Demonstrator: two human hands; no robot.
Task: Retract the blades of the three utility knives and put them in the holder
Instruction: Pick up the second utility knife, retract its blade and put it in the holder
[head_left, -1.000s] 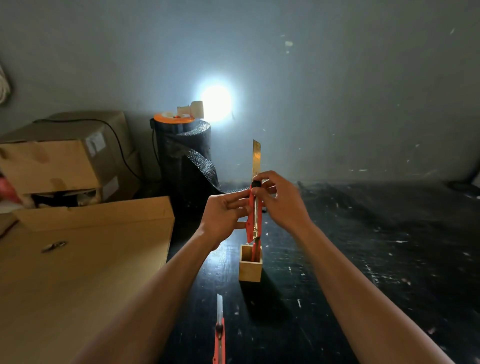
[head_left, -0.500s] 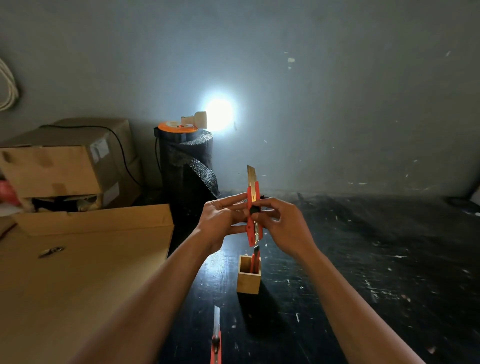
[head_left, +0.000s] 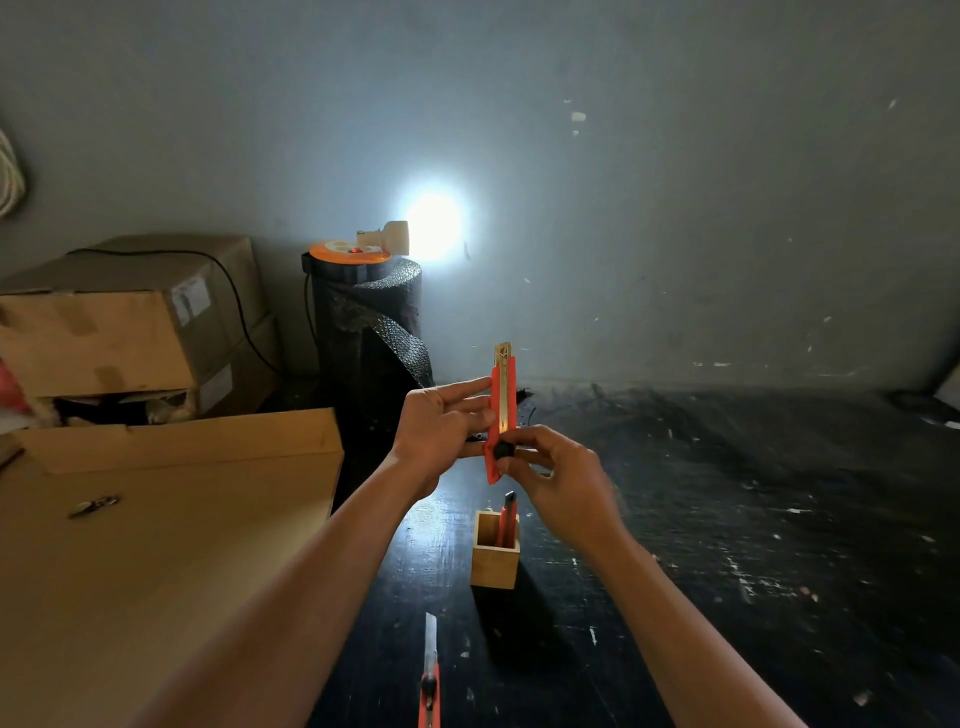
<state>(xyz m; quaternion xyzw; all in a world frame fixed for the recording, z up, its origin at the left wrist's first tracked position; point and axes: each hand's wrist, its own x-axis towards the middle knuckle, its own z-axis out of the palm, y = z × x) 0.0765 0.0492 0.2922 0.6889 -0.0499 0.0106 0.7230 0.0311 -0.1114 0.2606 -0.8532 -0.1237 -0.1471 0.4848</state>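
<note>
- My left hand (head_left: 441, 426) and right hand (head_left: 558, 480) both grip the orange plastic utility knife (head_left: 502, 415) upright (blade tip barely showing) above the small square wooden holder (head_left: 494, 564).
- Another orange knife (head_left: 507, 525) stands inside the holder; a third, blade extended (head_left: 430, 675), lies on the black worktop (head_left: 727, 519).

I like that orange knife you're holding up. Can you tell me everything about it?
The held knife is a utility knife with an orange body that looks like plastic, and a shiny metal strip runs down its middle. It stands nearly upright in the air above the wooden holder. Only a short golden blade tip sticks out at the top. A black slider knob sits low on the body. The left hand steadies its side, and the right hand pinches at the knob.
</note>
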